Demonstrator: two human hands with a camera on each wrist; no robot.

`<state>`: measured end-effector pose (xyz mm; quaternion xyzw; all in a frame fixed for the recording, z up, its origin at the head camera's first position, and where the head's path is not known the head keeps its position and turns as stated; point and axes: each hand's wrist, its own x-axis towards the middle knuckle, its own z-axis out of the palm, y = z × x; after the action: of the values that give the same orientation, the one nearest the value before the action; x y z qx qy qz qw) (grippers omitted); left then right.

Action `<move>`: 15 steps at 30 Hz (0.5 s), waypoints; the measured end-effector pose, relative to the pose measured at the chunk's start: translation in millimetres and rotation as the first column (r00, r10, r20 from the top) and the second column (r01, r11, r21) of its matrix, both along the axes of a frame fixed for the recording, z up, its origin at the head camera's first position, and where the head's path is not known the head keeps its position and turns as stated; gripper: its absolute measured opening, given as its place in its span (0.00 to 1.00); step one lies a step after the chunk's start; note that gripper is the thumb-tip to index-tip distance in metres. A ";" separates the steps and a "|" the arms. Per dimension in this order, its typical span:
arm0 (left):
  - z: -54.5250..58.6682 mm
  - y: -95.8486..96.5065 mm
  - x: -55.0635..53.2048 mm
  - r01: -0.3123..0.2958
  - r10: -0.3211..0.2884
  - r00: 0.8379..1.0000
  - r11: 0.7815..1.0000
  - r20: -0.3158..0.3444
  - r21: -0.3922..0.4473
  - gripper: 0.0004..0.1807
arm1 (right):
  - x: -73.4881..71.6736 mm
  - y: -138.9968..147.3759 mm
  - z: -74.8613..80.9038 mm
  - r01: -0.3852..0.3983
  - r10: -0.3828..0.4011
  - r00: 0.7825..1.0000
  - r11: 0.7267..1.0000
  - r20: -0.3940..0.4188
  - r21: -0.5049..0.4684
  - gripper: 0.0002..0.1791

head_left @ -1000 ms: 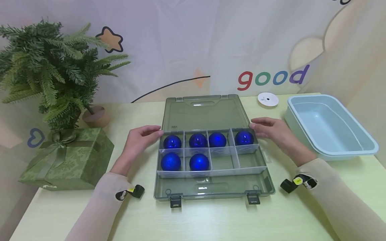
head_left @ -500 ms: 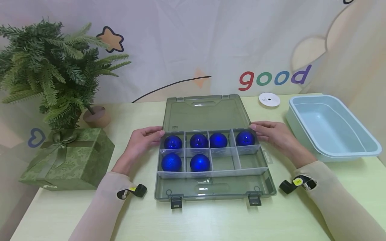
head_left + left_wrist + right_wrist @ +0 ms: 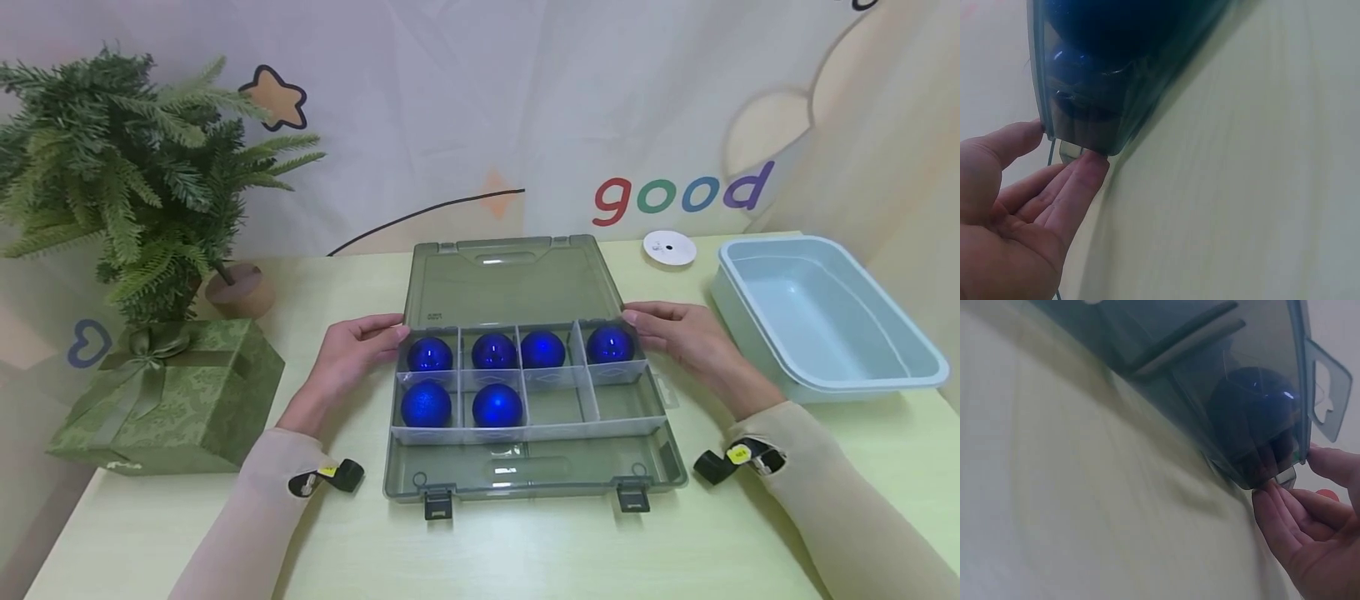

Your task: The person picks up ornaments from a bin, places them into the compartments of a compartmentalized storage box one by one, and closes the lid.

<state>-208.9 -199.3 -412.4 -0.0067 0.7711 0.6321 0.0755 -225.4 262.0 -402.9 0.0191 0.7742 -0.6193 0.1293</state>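
A translucent grey-green plastic compartment box [image 3: 465,462] lies on the table, its lid [image 3: 517,287] folded back flat behind it. Blue Christmas balls sit in it: several along the back row, such as the right-hand ball [image 3: 611,344], and a glittery ball [image 3: 426,405] beside a matte ball [image 3: 497,406] in front. The two right-hand front compartments hold none. At the back left corner my left hand [image 3: 341,354] grips the box, thumb [image 3: 1019,140] at the rim and fingers beneath. My right hand [image 3: 686,342] pinches the back right corner likewise, thumb [image 3: 1332,464] at the rim.
To the right stands a light blue basin [image 3: 825,317]; a white ribbon spool [image 3: 670,247] lies behind it to the left. A green gift box [image 3: 172,400] and a small potted fir tree [image 3: 236,290] occupy the left side. Two black latches [image 3: 438,504] hang at the front.
Over the past second the right hand's fingers have come down onto the box's corner and the left hand has edged inward. Since half a second ago, almost nothing differs.
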 end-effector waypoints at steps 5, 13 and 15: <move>-1.8 1.3 0.4 -0.004 0.004 1.000 1.000 -0.014 0.007 0.25 | 3.9 -0.1 -1.3 0.008 -0.008 1.000 0.999 -0.003 0.045 0.36; -2.2 0.7 -0.7 -0.018 0.019 0.999 1.000 -0.042 0.018 0.24 | 3.3 -0.7 0.9 0.006 -0.005 1.000 0.999 -0.029 0.034 0.35; -1.9 0.6 -0.8 -0.022 0.023 0.998 1.000 -0.051 0.016 0.24 | 3.0 -1.3 1.3 0.005 -0.004 0.999 1.000 -0.042 0.022 0.34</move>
<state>-209.7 -198.6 -414.4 0.0014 0.7678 0.6388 0.0488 -222.4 260.7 -401.6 0.0091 0.7836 -0.6111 0.1114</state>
